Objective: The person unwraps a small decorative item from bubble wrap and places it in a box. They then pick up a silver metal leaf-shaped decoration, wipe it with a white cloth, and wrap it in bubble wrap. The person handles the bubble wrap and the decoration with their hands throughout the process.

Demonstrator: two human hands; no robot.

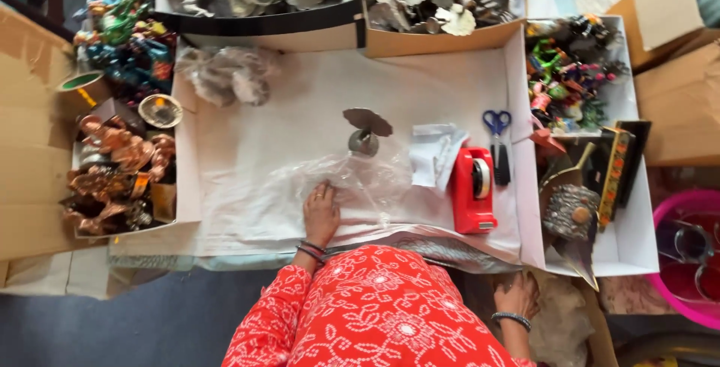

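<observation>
Clear plastic bag [352, 183] lies mid-frame on white bench [300, 89]; left hand [321, 213] flat on it, fingers released. Metal ornament [365, 131] stands just above. Right hand [517, 292], lower right, reaches into wrapping; grip unclear. Looks like bag-smoothing; ornament needs lifting in.

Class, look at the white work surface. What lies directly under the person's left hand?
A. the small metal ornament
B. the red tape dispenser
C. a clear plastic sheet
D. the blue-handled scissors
C: the left hand lies flat on the clear plastic sheet, while the scissors, the red tape dispenser and the metal ornament lie apart from it.
</observation>
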